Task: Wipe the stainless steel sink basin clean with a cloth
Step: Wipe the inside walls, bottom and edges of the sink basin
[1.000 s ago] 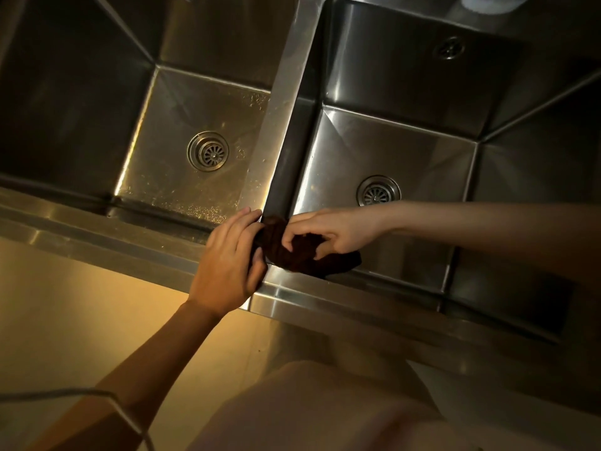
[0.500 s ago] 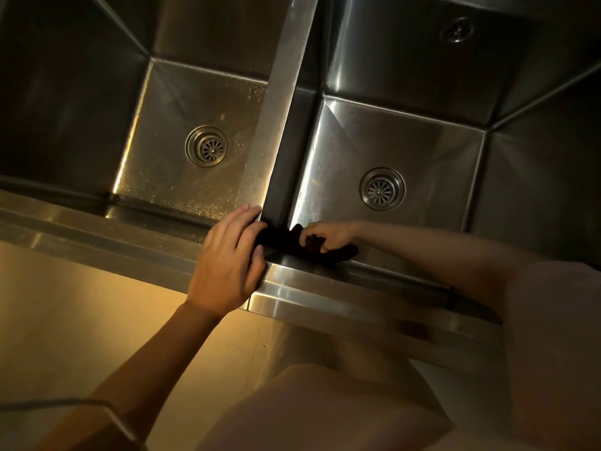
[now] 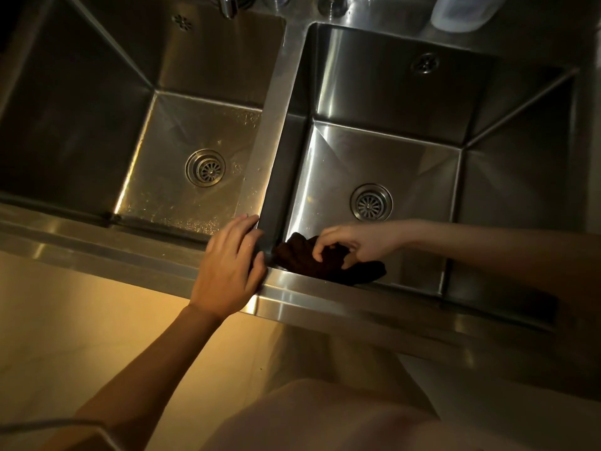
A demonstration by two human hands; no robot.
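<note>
A double stainless steel sink fills the view. In the right basin (image 3: 390,151), my right hand (image 3: 354,242) grips a dark brown cloth (image 3: 309,262) bunched in the near left corner, against the basin's front wall. My left hand (image 3: 232,268) rests flat with fingers spread on the front rim (image 3: 325,299), where the divider (image 3: 273,125) between the basins meets it. It holds nothing. The right drain (image 3: 370,202) lies just beyond my right hand.
The left basin (image 3: 182,141) has water spots and its own drain (image 3: 205,167). A tap spout (image 3: 229,6) and a translucent bottle (image 3: 461,11) stand at the back ledge. Pale floor (image 3: 97,320) shows below the rim.
My right hand with the cloth has lifted slightly from deep in the corner and the cloth shows more. The camera has tilted back, so the back ledge now shows. My left hand stays put.
</note>
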